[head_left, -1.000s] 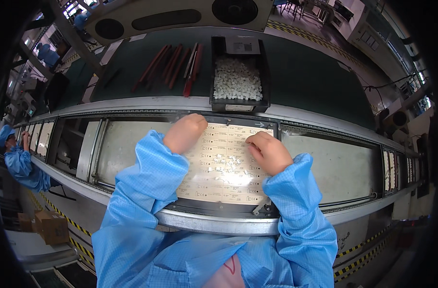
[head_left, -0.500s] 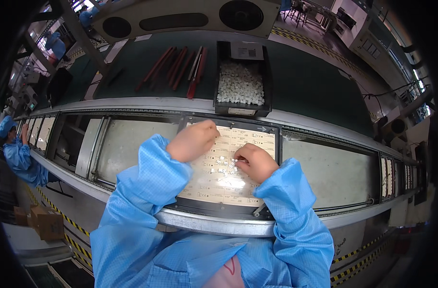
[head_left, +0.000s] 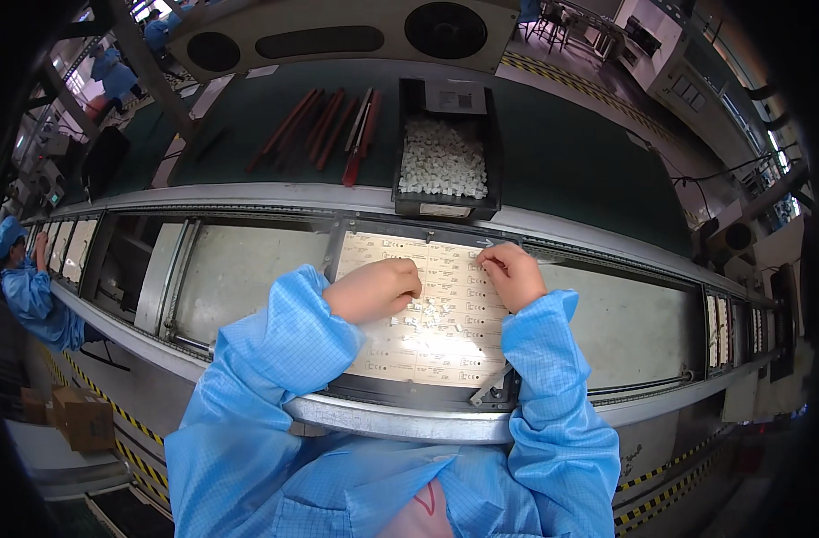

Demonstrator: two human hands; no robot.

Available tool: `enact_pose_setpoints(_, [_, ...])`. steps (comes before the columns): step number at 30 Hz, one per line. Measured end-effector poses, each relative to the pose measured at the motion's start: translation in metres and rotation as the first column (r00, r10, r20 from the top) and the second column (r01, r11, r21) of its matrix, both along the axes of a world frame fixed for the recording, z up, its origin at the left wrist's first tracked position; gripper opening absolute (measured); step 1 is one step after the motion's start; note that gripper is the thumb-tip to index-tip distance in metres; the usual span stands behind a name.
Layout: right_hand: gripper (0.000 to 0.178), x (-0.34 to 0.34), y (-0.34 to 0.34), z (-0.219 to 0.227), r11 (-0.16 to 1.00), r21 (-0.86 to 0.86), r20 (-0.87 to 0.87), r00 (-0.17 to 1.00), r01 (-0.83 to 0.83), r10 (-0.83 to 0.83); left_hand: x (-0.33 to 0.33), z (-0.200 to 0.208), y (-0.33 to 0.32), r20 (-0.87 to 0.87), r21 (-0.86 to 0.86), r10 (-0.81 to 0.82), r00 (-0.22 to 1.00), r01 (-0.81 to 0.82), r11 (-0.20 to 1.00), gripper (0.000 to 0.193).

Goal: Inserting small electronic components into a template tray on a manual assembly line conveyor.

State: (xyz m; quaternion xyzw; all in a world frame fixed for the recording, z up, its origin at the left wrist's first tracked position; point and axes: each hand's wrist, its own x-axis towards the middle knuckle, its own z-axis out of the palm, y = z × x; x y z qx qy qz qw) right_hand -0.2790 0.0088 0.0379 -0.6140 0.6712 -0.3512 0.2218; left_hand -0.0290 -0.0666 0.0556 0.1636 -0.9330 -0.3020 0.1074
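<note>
A cream printed panel (head_left: 392,363), marked off in repeating cells, lies in a dark frame (head_left: 348,387) in front of me. Small white block-shaped parts (head_left: 435,314) sit in a loose cluster near its middle. My left hand (head_left: 376,290) reaches in over the panel's left half, fingers curled together at the cluster's edge. Over the upper right of the panel, my right hand (head_left: 514,276) has thumb and fingertips pinched together. What either hand holds between its fingertips is too small or hidden to make out.
Beyond the rail (head_left: 275,195) stands a black bin (head_left: 496,170) filled with white parts (head_left: 443,161). Long red strips (head_left: 333,130) lie left of it on a green surface. A co-worker in blue (head_left: 33,296) works at the line's far left.
My left hand has come down from the panel's upper part to the cluster of white parts. My right hand has left the cluster and moved up and right to the panel's upper right.
</note>
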Motion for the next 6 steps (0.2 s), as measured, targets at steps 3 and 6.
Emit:
enact_pose_setpoints(3, [0.013,0.000,-0.002,0.001,1.000,0.015,-0.026,1.000,-0.001,0.002,-0.001,0.005,0.002,0.014,0.020,0.032,0.999,-0.033,0.999,0.012])
enact_pose_setpoints(6, [0.013,0.004,-0.002,0.007,0.992,0.123,-0.051,0.999,0.018,-0.012,0.002,0.024,-0.001,0.243,0.317,0.115,0.963,-0.191,0.929,0.016])
